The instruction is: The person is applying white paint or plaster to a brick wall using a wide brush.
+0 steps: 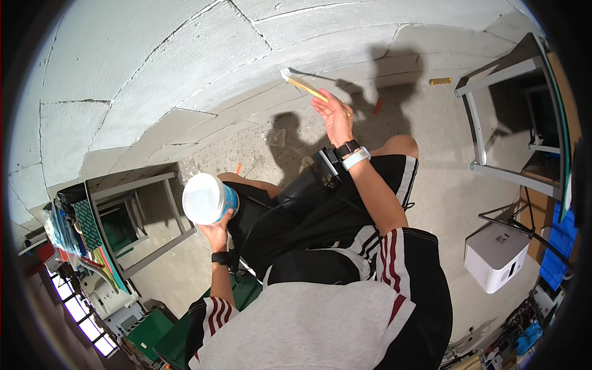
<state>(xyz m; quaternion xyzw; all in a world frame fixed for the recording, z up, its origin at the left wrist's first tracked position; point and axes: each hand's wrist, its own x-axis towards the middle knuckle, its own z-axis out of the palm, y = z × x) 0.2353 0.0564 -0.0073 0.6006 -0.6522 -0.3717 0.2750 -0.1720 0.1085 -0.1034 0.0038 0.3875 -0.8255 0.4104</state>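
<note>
Yellow-handled, the brush (308, 89) sits in the right hand (336, 118), which I see stretched forward with its fingers loosely curled around the handle. Its pale tip points at the white block wall (185, 61); from my end, I cannot tell whether they touch. Nearer the body and to the left, I have the left hand (217, 230) wrapped partway around the side of a white-topped tub (205, 198), beside the knee. Farther out, a metal frame (521, 179) and white box (495, 254) stand at right.
</note>
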